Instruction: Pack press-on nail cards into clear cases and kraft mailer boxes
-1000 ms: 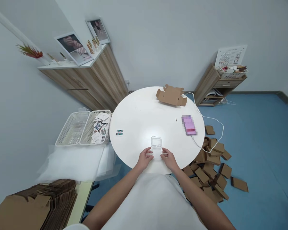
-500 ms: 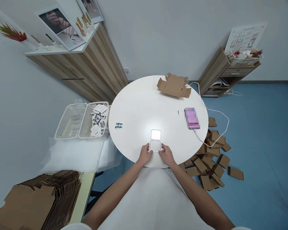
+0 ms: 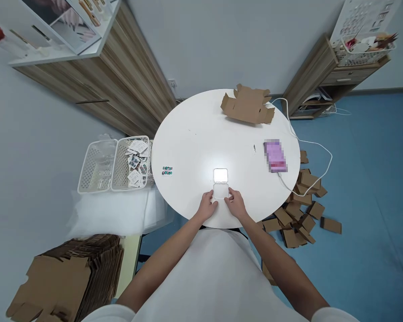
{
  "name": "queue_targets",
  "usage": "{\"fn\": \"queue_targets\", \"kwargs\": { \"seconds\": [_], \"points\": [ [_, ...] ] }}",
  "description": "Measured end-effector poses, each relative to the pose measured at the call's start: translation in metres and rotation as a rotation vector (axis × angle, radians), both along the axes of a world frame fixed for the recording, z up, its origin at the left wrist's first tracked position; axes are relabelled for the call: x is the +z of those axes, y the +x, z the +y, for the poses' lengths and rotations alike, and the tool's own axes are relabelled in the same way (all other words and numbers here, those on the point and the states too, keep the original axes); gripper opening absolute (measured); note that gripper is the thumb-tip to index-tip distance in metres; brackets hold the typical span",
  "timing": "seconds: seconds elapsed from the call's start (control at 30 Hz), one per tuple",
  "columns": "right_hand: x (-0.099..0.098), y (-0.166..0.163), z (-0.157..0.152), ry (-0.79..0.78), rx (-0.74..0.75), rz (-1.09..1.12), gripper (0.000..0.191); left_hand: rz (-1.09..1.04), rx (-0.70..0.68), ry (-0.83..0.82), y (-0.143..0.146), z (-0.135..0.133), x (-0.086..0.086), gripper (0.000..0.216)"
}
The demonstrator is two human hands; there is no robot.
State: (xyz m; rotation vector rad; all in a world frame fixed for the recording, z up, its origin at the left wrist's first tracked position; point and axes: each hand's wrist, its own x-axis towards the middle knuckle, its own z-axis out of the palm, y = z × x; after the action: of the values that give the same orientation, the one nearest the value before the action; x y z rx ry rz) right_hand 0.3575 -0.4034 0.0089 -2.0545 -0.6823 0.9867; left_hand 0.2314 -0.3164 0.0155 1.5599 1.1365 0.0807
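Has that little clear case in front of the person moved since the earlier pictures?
Yes. The clear case has moved slightly away from the person: it now sits farther from the near edge of the white table.

Right hand (image 3: 235, 204) hid a corner of the clear plastic case (image 3: 220, 191)! The top edge sliced the framed photo (image 3: 67, 20), pixelation blurred the purple device (image 3: 275, 155), one dark speck (image 3: 254, 148) too tiny to name.

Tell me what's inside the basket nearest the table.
The basket holds a loose pile of cards, some whitish, some with darker patterns. Only the upper ones show; whatever lies beneath them, and the bottom under the pile, is covered.
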Motion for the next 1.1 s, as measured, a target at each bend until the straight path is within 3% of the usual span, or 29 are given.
{"fn": "queue_targets", "kwargs": {
  "seconds": [0.13,0.27,0.37,0.47,0.57,0.67,0.77,0.87,1.1],
  "points": [
    [0.003,-0.006,-0.009,0.042,-0.134,-0.096,0.053,-0.01,-0.068,0.054,-0.024,0.011,-0.001,0.052],
    [0.017,-0.024,0.004,0.133,-0.187,-0.291,0.049,0.026,-0.126,0.273,-0.071,0.053,0.002,0.046],
    [0.03,-0.049,0.044,0.206,-0.009,-0.332,0.046,0.085,-0.139,0.492,-0.109,0.104,0.009,0.043],
    [0.035,-0.075,0.101,0.169,0.228,-0.325,0.048,0.165,-0.184,0.642,-0.133,0.159,0.017,0.047],
    [0.03,-0.095,0.157,0.055,0.359,-0.331,0.052,0.291,-0.246,0.636,-0.137,0.207,0.025,0.056],
    [0.02,-0.108,0.2,-0.037,0.419,-0.348,0.056,0.421,-0.323,0.537,-0.127,0.237,0.026,0.067],
    [0.01,-0.117,0.228,-0.107,0.431,-0.379,0.061,0.467,-0.373,0.447,-0.117,0.25,0.021,0.075],
    [0.004,-0.124,0.245,-0.173,0.42,-0.419,0.065,0.436,-0.391,0.399,-0.114,0.252,0.015,0.07],
    [-0.001,-0.132,0.255,-0.225,0.358,-0.456,0.057,0.295,-0.341,0.411,-0.123,0.247,0.005,0.061]
  ]
}}
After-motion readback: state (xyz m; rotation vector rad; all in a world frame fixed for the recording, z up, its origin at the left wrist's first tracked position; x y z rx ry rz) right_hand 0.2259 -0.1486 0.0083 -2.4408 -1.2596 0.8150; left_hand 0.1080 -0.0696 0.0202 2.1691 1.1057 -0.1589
